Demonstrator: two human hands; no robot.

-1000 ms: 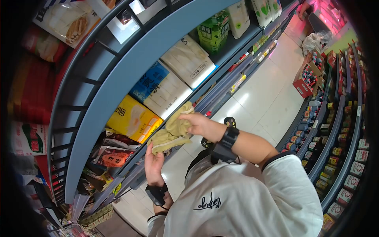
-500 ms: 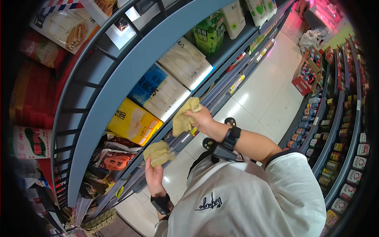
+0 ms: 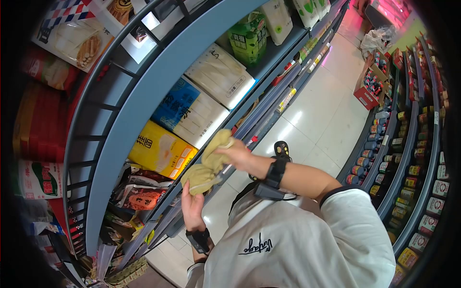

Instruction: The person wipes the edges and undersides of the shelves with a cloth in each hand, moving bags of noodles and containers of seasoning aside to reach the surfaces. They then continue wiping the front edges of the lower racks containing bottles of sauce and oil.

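My right hand (image 3: 236,156) is closed on a crumpled tan-yellow cloth (image 3: 215,149). Just below and to the left, my left hand (image 3: 193,209) grips a bunched cloth (image 3: 198,179) of the same colour with its fingertips. The two cloth bundles touch in front of the shelf edge. Whether they are separate pieces or one cannot be told. Beside them on the shelf lie a yellow noodle pack (image 3: 162,150) and a blue and white noodle pack (image 3: 191,113).
The curved shelf rail (image 3: 108,158) runs close on the left. A green bag (image 3: 248,38) and more white packs stand further along. Shelves of bottles and jars (image 3: 406,192) line the right side. A red carton of bottles (image 3: 367,98) sits on the tiled floor (image 3: 317,110).
My right hand has come down and left with its cloth, and my left hand has moved slightly right. The two bundles, apart before, now meet.
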